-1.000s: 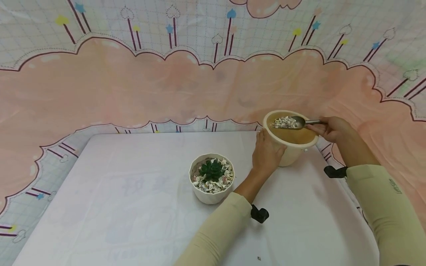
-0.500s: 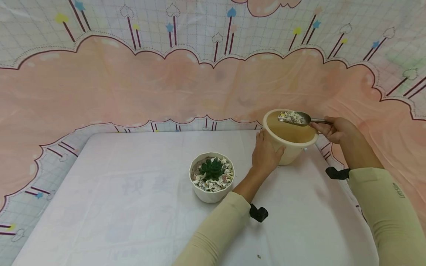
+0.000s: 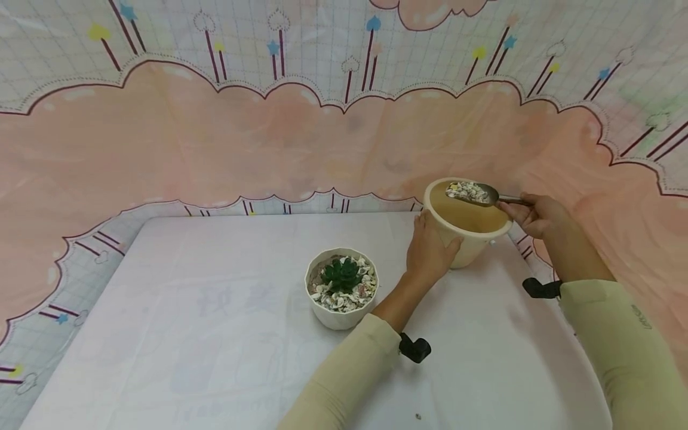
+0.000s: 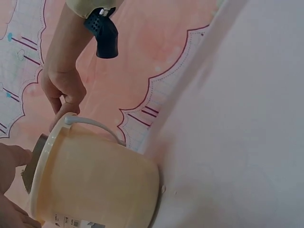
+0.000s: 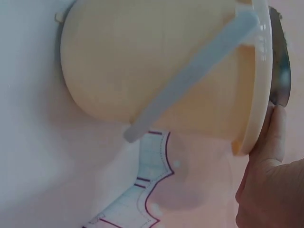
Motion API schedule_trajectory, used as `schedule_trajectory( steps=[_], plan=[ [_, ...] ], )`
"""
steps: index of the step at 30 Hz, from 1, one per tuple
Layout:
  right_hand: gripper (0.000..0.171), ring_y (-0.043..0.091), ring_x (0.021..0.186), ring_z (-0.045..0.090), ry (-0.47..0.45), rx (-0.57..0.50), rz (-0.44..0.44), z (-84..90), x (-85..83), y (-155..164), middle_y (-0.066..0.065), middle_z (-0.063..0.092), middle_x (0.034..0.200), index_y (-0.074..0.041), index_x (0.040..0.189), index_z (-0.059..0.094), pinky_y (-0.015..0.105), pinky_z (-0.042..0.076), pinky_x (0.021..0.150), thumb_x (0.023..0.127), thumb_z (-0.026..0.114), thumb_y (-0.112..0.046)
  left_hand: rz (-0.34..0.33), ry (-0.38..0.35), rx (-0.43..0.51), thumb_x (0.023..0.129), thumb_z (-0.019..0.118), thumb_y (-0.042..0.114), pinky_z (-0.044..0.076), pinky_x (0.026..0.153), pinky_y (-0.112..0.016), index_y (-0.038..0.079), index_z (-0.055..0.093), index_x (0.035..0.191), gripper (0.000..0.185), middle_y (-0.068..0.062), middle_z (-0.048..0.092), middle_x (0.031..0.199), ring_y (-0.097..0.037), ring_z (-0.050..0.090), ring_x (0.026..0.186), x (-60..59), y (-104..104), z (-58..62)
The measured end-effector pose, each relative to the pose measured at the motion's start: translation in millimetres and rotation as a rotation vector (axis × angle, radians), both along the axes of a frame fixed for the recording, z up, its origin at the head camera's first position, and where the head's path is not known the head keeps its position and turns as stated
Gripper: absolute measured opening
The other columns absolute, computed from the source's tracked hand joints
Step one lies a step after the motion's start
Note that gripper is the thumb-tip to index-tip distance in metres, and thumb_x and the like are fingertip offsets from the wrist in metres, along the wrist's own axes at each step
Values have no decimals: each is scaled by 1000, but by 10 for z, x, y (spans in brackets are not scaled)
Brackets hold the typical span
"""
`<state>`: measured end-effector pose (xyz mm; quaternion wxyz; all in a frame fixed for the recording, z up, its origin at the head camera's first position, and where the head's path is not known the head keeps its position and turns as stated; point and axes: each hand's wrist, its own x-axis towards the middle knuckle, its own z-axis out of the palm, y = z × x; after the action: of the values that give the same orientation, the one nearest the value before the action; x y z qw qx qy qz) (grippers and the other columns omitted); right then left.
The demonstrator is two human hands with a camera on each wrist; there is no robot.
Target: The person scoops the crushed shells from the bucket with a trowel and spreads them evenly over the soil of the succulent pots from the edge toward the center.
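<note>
Bucket (image 3: 466, 230): cream plastic, tilted, standing at the far right corner of the desk (image 3: 215, 334). It sits between the two hands, with its open mouth turned toward the person. A pale handle hangs down its outer wall, visible in both wrist views.

Left hand (image 3: 428, 249): pressed against the near left side of the bucket. The fingers curl round the wall, with the thumb lying near the rim.

Right hand (image 3: 537, 214): at the right rim of the bucket. Its fingers pinch the handle of a metal scoop (image 3: 480, 193).

Scoop: the bowl reaches left of the right fingers, over the bucket's mouth, level with the rim. It carries a heap of small pale shells (image 3: 465, 190).

Pot (image 3: 341, 295): white, standing on the desk left of and nearer than the left hand, apart from the bucket. It holds a small green succulent (image 3: 341, 274), ringed by shells on the soil.

Backdrop (image 3: 269, 137): pink cloud-patterned cloth rising behind the desk, beyond both hands.
</note>
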<state>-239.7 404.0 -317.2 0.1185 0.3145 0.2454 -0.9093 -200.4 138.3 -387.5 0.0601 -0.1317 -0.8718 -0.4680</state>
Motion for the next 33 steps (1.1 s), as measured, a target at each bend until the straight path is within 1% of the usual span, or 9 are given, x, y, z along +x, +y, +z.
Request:
schedule_trajectory(
  steps=[3,5,9,11,13,16,22,29,33],
  plan=[
    [36,49,96,73,32,-17,11,4,38,-64,40,68,93,6,107,59,41,54,98,114,42,-25,-11,13,22,94,81,33,49,109,-42,-3,35,159,87,-16,44,159,-32,39,150,39,-32,44],
    [36,50,97,73,60,-23,23,-7,68,-118,41,67,94,8,107,59,41,54,99,114,42,-23,-18,28,23,95,80,33,51,106,-41,-3,34,159,87,-16,44,158,-30,44,147,75,-66,62],
    [39,50,98,72,120,-41,52,-3,104,-234,42,66,96,14,105,61,39,53,101,114,43,-19,-39,112,31,94,81,33,56,98,-38,-3,34,158,87,-16,47,153,-26,58,131,143,-148,132],
    [42,51,97,72,151,-45,80,8,111,-307,42,66,97,17,103,62,40,53,100,114,42,-17,-50,156,29,93,81,33,57,94,-38,-3,33,158,88,-17,47,152,-25,60,127,183,-195,184],
    [44,52,95,72,176,-41,105,19,121,-383,42,67,97,18,100,63,42,54,98,114,39,-17,-65,195,17,94,80,33,57,95,-38,-4,31,159,89,-19,45,154,-26,58,130,221,-243,236],
    [41,53,91,72,201,-36,127,27,139,-497,42,67,97,16,101,61,46,56,93,114,38,-15,-81,205,2,94,79,34,56,98,-39,-6,28,161,93,-20,42,158,-27,55,134,288,-322,320],
    [32,53,86,73,256,-12,156,7,179,-714,42,68,94,11,102,55,49,60,86,115,36,-11,-100,164,22,93,81,38,49,108,-38,-3,27,163,97,-18,36,164,-24,43,147,404,-551,462],
    [38,51,84,74,253,13,197,2,216,-962,40,69,92,14,100,60,47,60,83,115,37,-12,-134,189,63,95,79,35,33,121,-40,0,20,166,99,-17,26,171,-24,21,158,498,-844,528],
    [44,48,83,75,276,17,242,-21,246,-1105,39,69,89,16,97,65,45,61,82,115,35,-12,-128,207,74,94,80,36,30,122,-42,2,20,167,99,-15,24,171,-25,17,159,554,-1003,536]
  ],
)
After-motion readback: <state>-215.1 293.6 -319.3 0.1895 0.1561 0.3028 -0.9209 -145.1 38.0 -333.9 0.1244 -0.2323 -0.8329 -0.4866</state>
